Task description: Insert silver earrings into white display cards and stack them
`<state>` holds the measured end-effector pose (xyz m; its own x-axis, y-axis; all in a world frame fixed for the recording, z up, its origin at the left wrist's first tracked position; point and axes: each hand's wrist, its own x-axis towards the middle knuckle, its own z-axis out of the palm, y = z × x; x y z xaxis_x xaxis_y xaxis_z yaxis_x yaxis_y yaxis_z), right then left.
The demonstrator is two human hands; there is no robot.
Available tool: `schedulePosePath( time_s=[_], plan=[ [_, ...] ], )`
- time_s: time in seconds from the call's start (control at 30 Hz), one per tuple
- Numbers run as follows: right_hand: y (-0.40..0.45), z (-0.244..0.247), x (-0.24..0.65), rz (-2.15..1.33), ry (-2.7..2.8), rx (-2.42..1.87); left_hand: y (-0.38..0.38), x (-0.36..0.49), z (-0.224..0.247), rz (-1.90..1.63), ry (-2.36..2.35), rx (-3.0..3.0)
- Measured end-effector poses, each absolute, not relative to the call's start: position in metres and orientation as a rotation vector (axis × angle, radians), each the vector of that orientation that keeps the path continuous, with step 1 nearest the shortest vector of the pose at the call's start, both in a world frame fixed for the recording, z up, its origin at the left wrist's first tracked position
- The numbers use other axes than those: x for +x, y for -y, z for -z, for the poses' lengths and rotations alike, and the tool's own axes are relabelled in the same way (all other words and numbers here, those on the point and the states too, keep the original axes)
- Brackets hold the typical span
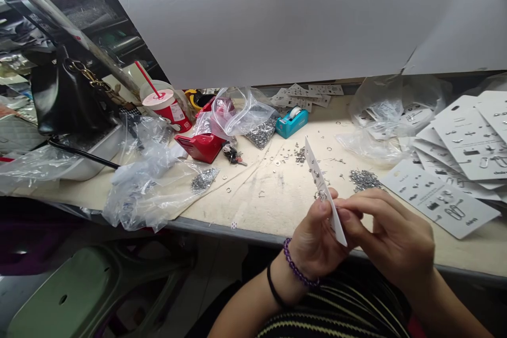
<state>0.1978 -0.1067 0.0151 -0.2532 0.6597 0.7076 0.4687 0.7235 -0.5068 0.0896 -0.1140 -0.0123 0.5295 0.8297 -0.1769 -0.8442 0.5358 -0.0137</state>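
Note:
A white earring card (325, 195) with small metal pieces on its face stands nearly edge-on above the table's front edge. My left hand (319, 237) grips it by its lower part, thumb on the face side. On the card's back side is my right hand (390, 232), its thumb and fingers pinched together; whatever lies between them is too small to make out. Past the hands, a heap of small silver pieces (363, 180) lies on the table. Filled earring cards (441, 198) are piled to the right of it.
The pale tabletop (253, 211) carries scattered rings and studs. A teal tape dispenser (292, 123), a red dispenser (202, 147), keys (233, 155) and clear bags (146, 179) stand or lie around. A red cup (168, 108) with a straw is at the left. A white board (277, 21) hangs behind.

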Motion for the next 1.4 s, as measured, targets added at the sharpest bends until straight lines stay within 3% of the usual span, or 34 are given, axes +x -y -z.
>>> schedulePosePath(
  time_s=[0.3, 0.73, 1.07, 1.23, 1.4],
  plan=[
    [0.106, -0.011, 0.197, -0.337, 1.864, -0.895, 0.115, 0.095, 0.014, -1.016, -0.158, -0.102],
    [0.110, -0.010, 0.196, -0.218, 1.832, -0.874, 0.115, 0.092, 0.009, -1.045, -0.243, -0.052],
    [0.099, 0.006, 0.207, -0.490, 1.484, -0.929, 0.114, 0.085, 0.008, -1.020, 0.000, -0.241],
    [0.076, 0.027, 0.224, -0.236, 1.999, -1.216, 0.110, 0.078, 0.002, -1.103, 0.047, -0.230],
    [0.077, 0.040, 0.225, -0.199, 2.351, -1.574, 0.109, 0.078, 0.003, -1.111, 0.076, -0.207]
  ],
)
